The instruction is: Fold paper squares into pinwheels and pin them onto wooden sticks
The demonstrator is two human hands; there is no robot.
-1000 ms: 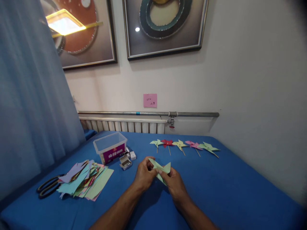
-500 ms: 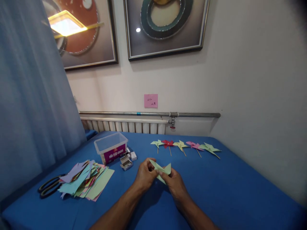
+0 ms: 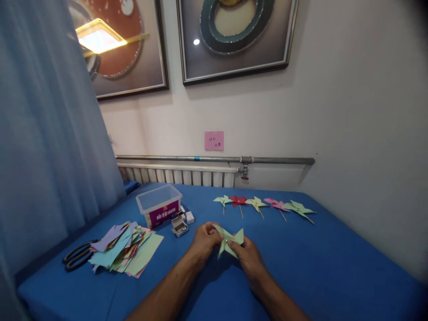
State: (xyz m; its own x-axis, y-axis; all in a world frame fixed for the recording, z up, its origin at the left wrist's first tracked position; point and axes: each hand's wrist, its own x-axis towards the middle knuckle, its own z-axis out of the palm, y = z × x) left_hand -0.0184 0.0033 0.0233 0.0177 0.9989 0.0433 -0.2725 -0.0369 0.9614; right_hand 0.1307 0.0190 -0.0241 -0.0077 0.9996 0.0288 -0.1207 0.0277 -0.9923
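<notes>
A light green paper pinwheel is held above the blue cloth between my two hands, its blades folded in and a small pin head showing at its middle. My right hand grips it from the right, thumb on the front near the centre. At the left blades, my left hand is closed with its fingers curled; the fingertips are partly hidden behind the paper. No stick shows on this pinwheel. Left of my hands lies a small opened box with shiny bits inside, too small to name.
Finished pinwheels on sticks, among them a red one and a pink one, lie in a row at the back right. A clear plastic tub stands back left. Coloured paper sheets and black-handled scissors lie at left.
The pinwheel's blades now spread wider and its pinned centre faces me, with one blade pointing down. My left thumb has moved off the centre to the left. The view has shifted slightly.
</notes>
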